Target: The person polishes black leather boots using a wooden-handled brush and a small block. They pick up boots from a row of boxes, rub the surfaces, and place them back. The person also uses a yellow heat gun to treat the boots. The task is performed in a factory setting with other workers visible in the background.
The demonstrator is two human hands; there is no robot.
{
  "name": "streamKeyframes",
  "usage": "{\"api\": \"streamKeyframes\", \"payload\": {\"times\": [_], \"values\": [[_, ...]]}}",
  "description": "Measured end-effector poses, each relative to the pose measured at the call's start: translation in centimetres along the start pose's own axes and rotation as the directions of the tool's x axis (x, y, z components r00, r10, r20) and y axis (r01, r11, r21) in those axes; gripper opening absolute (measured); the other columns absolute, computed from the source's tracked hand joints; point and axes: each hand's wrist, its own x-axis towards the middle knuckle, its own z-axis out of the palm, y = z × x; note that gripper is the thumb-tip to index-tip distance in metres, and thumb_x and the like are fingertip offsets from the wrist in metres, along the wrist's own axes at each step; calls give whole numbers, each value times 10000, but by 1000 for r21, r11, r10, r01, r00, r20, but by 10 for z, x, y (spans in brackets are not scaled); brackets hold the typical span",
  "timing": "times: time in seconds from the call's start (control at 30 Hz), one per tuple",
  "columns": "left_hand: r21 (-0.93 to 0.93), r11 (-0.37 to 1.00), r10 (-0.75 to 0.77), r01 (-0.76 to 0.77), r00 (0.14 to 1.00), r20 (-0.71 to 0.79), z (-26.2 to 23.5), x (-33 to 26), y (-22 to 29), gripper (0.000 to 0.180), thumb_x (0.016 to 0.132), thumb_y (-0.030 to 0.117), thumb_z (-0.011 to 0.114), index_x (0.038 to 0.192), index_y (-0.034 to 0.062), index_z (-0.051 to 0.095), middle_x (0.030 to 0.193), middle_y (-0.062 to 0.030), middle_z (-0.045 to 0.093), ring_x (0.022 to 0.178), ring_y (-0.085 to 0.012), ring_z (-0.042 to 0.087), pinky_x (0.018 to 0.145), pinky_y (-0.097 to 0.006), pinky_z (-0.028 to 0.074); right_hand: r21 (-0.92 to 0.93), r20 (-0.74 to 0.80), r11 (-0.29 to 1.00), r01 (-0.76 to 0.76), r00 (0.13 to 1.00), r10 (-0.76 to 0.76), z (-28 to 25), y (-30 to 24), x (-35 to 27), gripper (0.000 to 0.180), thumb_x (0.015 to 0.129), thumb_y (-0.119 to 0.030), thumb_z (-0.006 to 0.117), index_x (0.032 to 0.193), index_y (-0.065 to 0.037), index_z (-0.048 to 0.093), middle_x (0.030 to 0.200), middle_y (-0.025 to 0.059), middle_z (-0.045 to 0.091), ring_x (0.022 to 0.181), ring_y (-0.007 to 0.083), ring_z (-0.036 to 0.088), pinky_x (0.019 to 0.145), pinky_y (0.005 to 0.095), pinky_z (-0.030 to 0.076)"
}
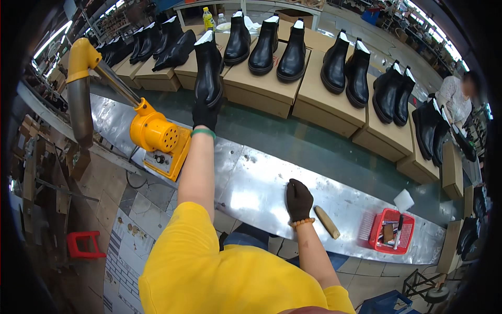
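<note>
My left hand (205,116), in a black glove with a green band at the wrist, reaches out to the far side of the metal bench. It is closed around the toe of a black ankle boot (208,73), whose shaft with white stuffing points away from me. My right hand (299,200), in a dark glove, rests curled over the shiny metal bench (261,180). Whatever its fingers may hold is hidden. Beside it lies a tan, elongated piece (327,222) with rounded ends, perhaps wooden.
Cardboard boxes (261,89) line the green strip beyond the bench, topped with pairs of black boots (264,46). A yellow lamp-like machine (154,131) stands left. To the right are a red basket (374,233) of tools and a white block (403,200). Another person (452,97) is far right.
</note>
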Motion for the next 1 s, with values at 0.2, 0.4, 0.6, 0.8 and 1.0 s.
{"api": "streamKeyframes", "payload": {"times": [0.2,0.4,0.6,0.8,1.0], "values": [[-521,766,-374,376,920,114,-4,-149,61,368,881,252,579,1165,21,534,1085,-166,598,963,-316,602,843,-410,537,14,-15,1000,4,1000,-4,8,14,-4,185,846,-196,583,973,-95,673,936,103,681,860,283,652,772,371,519],[-471,568,-643,675,721,257,-8,-272,90,390,886,264,539,1174,1,522,1136,-168,582,1026,-334,587,876,-462,507,1,-68,996,91,994,-91,-3,5,-14,308,855,-146,561,1160,-108,579,835,132,651,775,324,626,698,423,499],[-299,444,-743,845,533,404,5,-334,52,455,895,304,563,1261,46,489,1196,-148,560,1069,-299,577,870,-460,516,-32,23,999,15,1000,-14,-13,-14,-37,584,804,-48,522,1369,-114,387,870,128,638,806,318,604,718,435,488],[-94,498,-735,862,478,482,5,-338,37,516,920,353,496,1303,12,432,1239,-182,535,1116,-312,561,913,-476,498,-217,272,899,379,908,-318,-17,-15,-60,634,753,-17,533,1338,-253,466,775,92,577,713,275,572,649,401,468],[-53,503,-747,862,465,476,-4,-330,37,537,921,356,500,1326,15,408,1251,-178,530,1115,-311,565,909,-465,509,-241,293,874,421,890,-348,-17,-19,-61,644,756,-45,554,1335,-312,466,722,77,560,665,258,562,618,397,454]]}}
